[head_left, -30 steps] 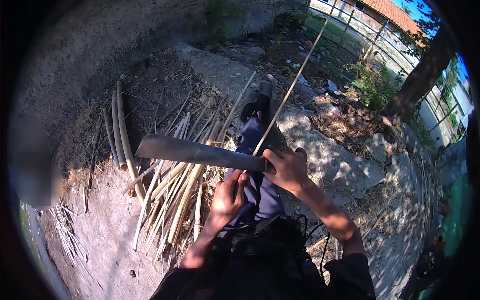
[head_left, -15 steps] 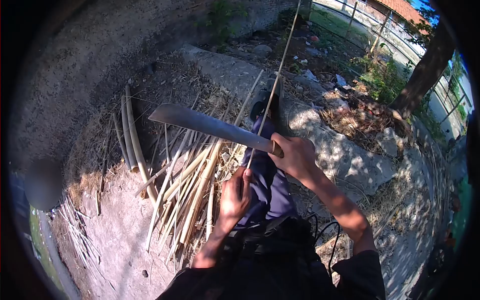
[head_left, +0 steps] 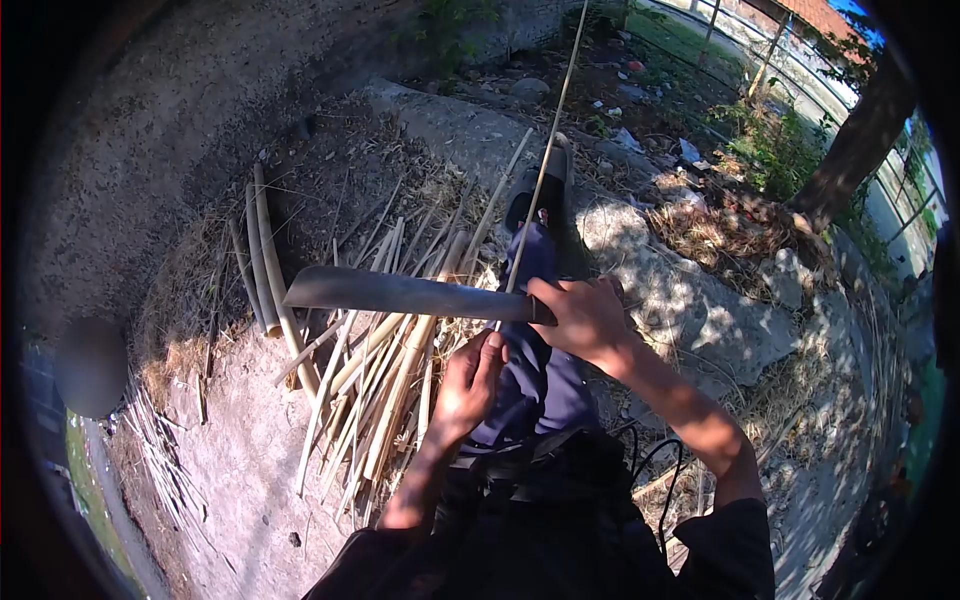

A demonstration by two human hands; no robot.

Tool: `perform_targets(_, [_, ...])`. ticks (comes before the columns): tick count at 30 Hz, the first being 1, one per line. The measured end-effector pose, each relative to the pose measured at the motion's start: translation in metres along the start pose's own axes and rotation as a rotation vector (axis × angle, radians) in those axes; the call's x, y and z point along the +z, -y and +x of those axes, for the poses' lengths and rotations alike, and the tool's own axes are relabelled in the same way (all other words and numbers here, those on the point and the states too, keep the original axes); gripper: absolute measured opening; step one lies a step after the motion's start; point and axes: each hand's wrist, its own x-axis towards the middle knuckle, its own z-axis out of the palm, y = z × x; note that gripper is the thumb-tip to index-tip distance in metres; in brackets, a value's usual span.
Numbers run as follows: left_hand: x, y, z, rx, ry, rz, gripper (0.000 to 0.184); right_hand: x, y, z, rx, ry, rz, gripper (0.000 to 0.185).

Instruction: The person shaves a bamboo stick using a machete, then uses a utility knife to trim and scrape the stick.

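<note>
My right hand (head_left: 583,318) is closed round the handle of a machete (head_left: 405,296), whose broad blade points left. The blade lies across a long thin bamboo strip (head_left: 553,140), near the strip's lower end. That end is pinched by my left hand (head_left: 470,385), just below the blade. From there the strip runs up past my outstretched leg and shoe (head_left: 540,190) to the top of the view. Where blade and strip cross, my right fingers sit close by and partly hide the contact.
Split bamboo pieces (head_left: 395,390) lie heaped left of my leg, with thicker bamboo lengths (head_left: 268,250) beyond. Thin strips (head_left: 165,465) are scattered at the far left. A stone slab (head_left: 690,300), dry litter and a tree trunk (head_left: 860,140) stand to the right.
The machete has turned to lie more level and shifted slightly down along the strip, nearer my left hand. The strip's top end has swung a little left.
</note>
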Motion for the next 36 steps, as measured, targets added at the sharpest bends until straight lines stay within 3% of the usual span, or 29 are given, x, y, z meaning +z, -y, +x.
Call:
perform_targets(1, [0.000,-0.016,-0.002,-0.134,0.030,-0.142,0.041,0.005,0.004,-0.005,-0.045,0.044,-0.067,0.034])
perform_targets(10, [-0.018,-0.011,-0.010,-0.163,0.143,-0.321,0.038,-0.019,0.012,0.018,0.107,0.047,0.006,0.036])
perform_targets(19, [-0.032,-0.006,-0.003,-0.199,0.323,-0.506,0.039,-0.001,0.020,0.000,-0.062,0.100,-0.072,0.045])
perform_targets(24, [-0.051,0.007,-0.005,-0.299,0.427,-0.723,0.034,0.003,0.009,0.021,-0.019,-0.060,-0.084,0.033])
perform_targets(27, [-0.057,0.011,-0.012,-0.334,0.384,-0.619,0.034,0.003,-0.005,0.036,0.052,-0.174,-0.065,0.025])
perform_targets(29, [-0.061,0.013,-0.018,-0.349,0.358,-0.604,0.034,0.006,-0.020,0.047,0.151,-0.296,0.126,0.023])
perform_targets(31, [-0.064,0.016,-0.023,-0.333,0.344,-0.482,0.037,-0.006,-0.016,0.054,0.222,-0.282,0.184,0.029])
perform_targets(34, [-0.069,0.022,-0.030,-0.249,0.309,-0.370,0.037,-0.010,-0.016,0.059,0.355,-0.232,0.773,0.033])
perform_targets(36, [-0.065,0.019,-0.031,-0.157,0.247,-0.201,0.037,-0.013,-0.006,0.062,0.384,-0.247,0.923,0.032])
